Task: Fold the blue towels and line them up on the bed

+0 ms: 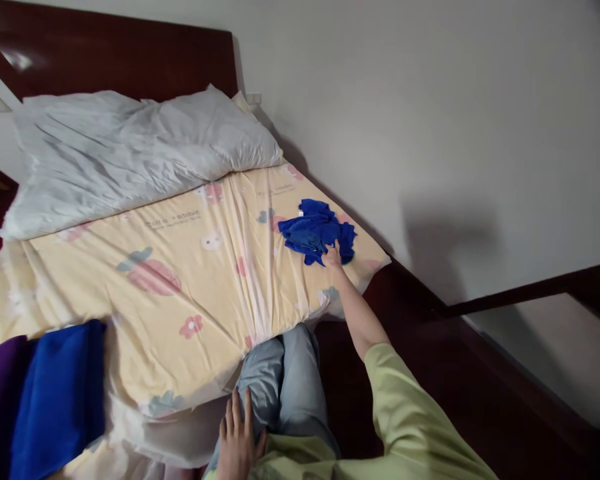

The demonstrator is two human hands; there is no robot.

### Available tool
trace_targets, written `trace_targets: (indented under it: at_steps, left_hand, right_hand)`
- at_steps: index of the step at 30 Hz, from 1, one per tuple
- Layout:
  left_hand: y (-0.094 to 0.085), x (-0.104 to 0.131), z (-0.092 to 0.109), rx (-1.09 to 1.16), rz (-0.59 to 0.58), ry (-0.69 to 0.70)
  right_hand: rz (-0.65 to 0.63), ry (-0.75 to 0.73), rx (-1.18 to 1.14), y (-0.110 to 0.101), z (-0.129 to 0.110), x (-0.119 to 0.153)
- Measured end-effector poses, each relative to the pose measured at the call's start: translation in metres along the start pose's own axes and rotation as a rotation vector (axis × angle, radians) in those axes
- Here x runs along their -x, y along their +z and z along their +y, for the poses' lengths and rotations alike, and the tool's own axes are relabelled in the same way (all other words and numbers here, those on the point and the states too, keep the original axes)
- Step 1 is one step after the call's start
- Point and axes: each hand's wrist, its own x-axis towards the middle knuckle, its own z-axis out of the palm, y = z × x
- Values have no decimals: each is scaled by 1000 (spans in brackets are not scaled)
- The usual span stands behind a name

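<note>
A crumpled blue cloth garment [313, 230] lies in a heap near the right edge of the bed. My right hand [332, 255] reaches out to its near side, with the fingers closed on a fold of it. My left hand [239, 433] rests with fingers stretched out on the thigh of my jeans [263, 373], holding nothing. At the lower left, a folded blue cloth [60, 393] lies on the bed, with a folded purple cloth [3, 393] beside it.
The bed's yellow patterned sheet [220, 267] spreads out before me, wrinkled down the middle. A large grey-white pillow [140, 160] lies against the dark wooden headboard [130, 57]. A pale wall [430, 133] runs along the right, above a dark floor [360, 373].
</note>
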Motion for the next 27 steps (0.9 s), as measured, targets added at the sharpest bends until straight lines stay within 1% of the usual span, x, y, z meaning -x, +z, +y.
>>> trace_targets:
  at_steps: [3,5,7,9,10,12,15,18,21,23,24,25,27]
  left_hand:
    - [6,0,2,18,-11,-39]
    - [7,1,4,31,-27,-58]
    - [8,2,6,50,-40,-81]
    - [8,3,8,71,-55,-106]
    - [8,3,8,76,-68,-117]
    - [6,4,9,76,-103,-126]
    - [1,5,9,73,-154,-132]
    - [-7,3,9,120,-218,-141]
    - [-24,-3,4,229,-338,-153]
    - [-41,-9,-3,353,-394,-155]
    - [-52,-13,-8,434,-387,-157]
    - [-64,-16,-13,524,-347,-166]
    - [-91,-22,-24,721,-194,-193]
  right_hand:
    - [-11,70,-38,4,-1,-19]
    - [24,56,-56,1,-5,-22]
    - [138,-8,-86,-5,-10,-21]
    - [289,-100,-138,-16,-18,-14]
    - [352,-161,-160,-22,-23,-8]
    - [426,-314,-186,-37,-36,10]
    - [455,-564,-212,-61,-66,56]
    - [450,-746,-263,-80,-103,118]
    - [482,-870,-356,-91,-137,187]
    - [472,-937,-427,-95,-154,232]
    - [450,-966,-467,-97,-160,253]
    - [424,-990,-513,-97,-165,273]
    - [368,-1011,-622,-99,-169,308]
